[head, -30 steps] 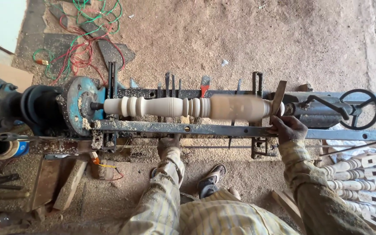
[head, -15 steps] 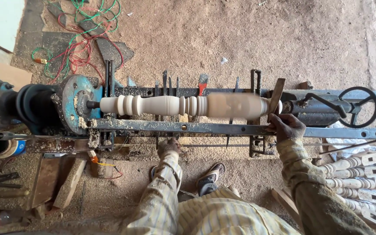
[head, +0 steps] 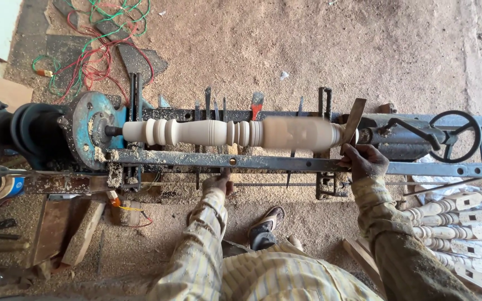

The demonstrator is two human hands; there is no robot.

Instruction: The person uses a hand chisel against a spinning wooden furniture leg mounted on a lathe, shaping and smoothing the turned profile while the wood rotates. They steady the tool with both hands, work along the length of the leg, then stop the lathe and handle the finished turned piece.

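A pale turned wooden spindle [head: 218,132] spins on a lathe; its right part is blurred. My right hand [head: 364,161] grips a flat chisel [head: 353,121] whose blade leans against the spindle's right end, the hand resting on the long steel rail [head: 285,163]. My left hand [head: 218,183] sits below the rail near the middle, fingers curled around a thin rod [head: 269,184] under the lathe bed. The blue headstock plate [head: 87,134] holds the spindle's left end; the tailstock with a handwheel [head: 456,136] is at the right.
Several chisels [head: 213,106] stand behind the spindle. Finished turned legs [head: 458,223] lie stacked at the lower right. Red and green wires [head: 93,50] lie on the sawdust floor at the upper left. My sandalled foot [head: 266,226] is below the lathe. Wood scraps [head: 65,228] lie lower left.
The view has shifted slightly. My right hand with the chisel stays at the spindle's right end and my left hand stays under the rail.
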